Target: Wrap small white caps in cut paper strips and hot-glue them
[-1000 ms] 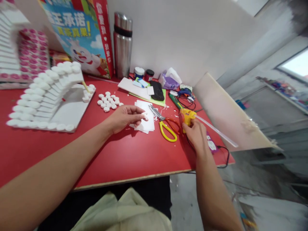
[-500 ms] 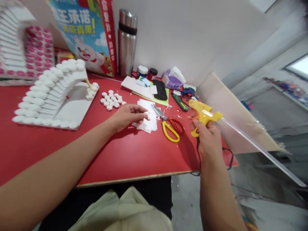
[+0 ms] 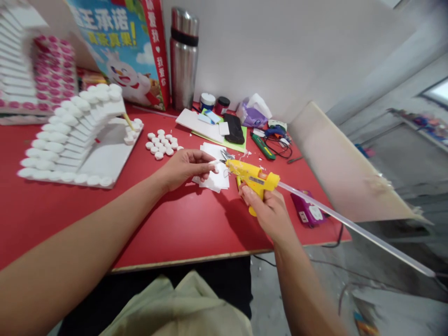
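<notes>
We count discs (image 3: 56, 136) lining the white model (image 3: 105, 151), loose pieces (image 3: 162, 144) unattached on the worktop (image 3: 175, 224), left fingers (image 3: 200, 168) pinching a small white piece (image 3: 213, 164) above paper (image 3: 221, 177), right fingers (image 3: 252, 196) gripping the adjacent yellow glue gun (image 3: 255, 173).

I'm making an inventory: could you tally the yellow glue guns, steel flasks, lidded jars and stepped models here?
Yellow plastic glue gun: 1
Tall cylindrical steel flask: 1
Small round lidded jars: 2
Stepped models, white or white-and-pink: 2
Total: 6
</notes>
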